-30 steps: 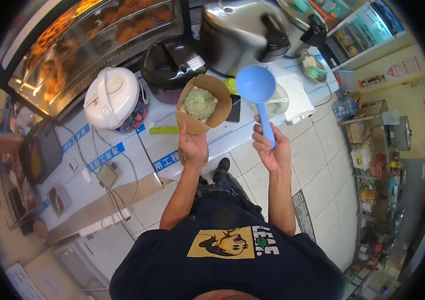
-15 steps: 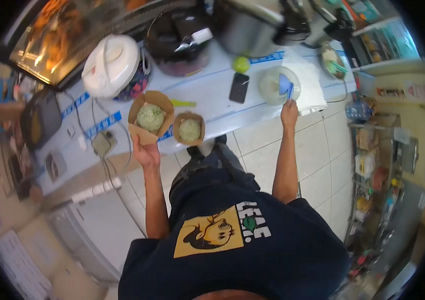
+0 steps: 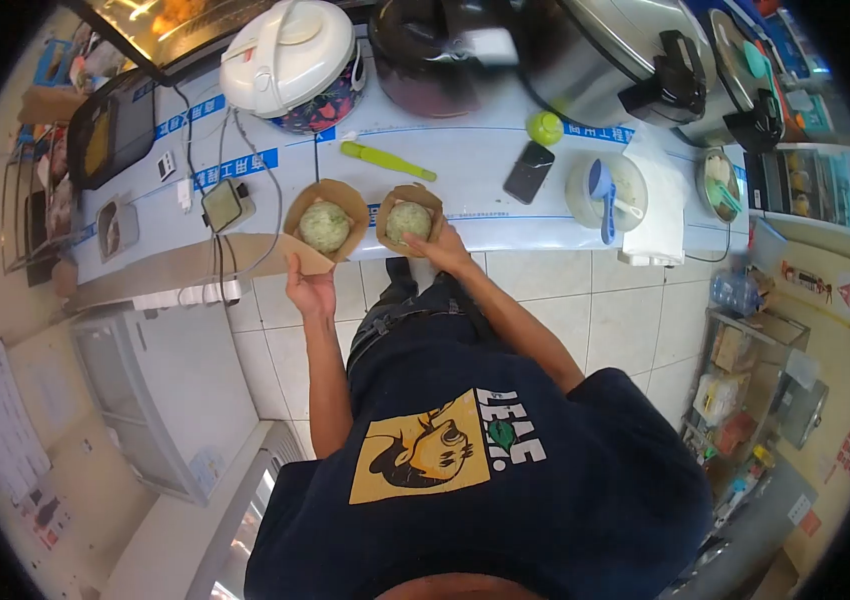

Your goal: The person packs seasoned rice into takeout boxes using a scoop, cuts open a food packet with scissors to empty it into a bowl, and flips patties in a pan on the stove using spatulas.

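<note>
A brown paper box (image 3: 297,250) with a round scoop of greenish rice (image 3: 325,227) stands near the counter's front edge. My left hand (image 3: 312,290) grips its near flap. Just right of it, a smaller brown box (image 3: 430,196) holds another greenish scoop (image 3: 409,222). My right hand (image 3: 437,247) holds this box at its near right side, thumb over the rim. A blue scoop (image 3: 602,188) and a white spoon handle rest in a clear bowl (image 3: 577,205) farther right.
Behind the boxes lie a green utensil (image 3: 387,160), a phone (image 3: 529,171) and a green round object (image 3: 545,128). A white-lidded cooker (image 3: 290,60), a dark pot (image 3: 435,60) and a large steel cooker (image 3: 605,50) line the back. Cables (image 3: 228,240) run at left.
My right hand has let go of the blue scoop, now resting in the bowl, and moved left to the smaller box. The view has shifted; my left hand still holds the larger box.
</note>
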Motion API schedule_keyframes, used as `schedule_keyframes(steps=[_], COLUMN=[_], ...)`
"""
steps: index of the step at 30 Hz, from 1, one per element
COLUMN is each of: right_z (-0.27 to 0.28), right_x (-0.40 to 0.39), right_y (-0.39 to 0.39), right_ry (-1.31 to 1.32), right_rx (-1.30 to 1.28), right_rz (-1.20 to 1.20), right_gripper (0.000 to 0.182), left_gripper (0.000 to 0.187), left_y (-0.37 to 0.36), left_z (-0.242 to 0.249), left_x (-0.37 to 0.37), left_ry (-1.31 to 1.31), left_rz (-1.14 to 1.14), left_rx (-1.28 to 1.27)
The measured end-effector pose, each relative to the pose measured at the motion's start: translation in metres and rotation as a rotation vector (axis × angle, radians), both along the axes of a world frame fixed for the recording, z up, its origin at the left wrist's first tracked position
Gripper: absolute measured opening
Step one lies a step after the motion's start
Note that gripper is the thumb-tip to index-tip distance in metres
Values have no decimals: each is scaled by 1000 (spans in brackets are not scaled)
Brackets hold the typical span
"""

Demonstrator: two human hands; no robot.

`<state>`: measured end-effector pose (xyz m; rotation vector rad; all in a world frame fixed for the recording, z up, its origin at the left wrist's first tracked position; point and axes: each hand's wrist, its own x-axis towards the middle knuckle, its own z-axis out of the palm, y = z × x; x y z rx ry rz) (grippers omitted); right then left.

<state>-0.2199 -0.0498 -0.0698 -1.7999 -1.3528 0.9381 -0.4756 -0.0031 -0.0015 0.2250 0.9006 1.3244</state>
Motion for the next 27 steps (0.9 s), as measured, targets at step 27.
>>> schedule_keyframes(steps=[27], right_z=[391], right_x=[331], right_y=[-130], right_ry=[230], right_rx=[64], right_rz=[77], right_gripper=[53], left_gripper=[55], left_y=[-101], left_z=[56], left_x=[269], left_ry=[-178], left_rz=[-1491], left_rx=[-136])
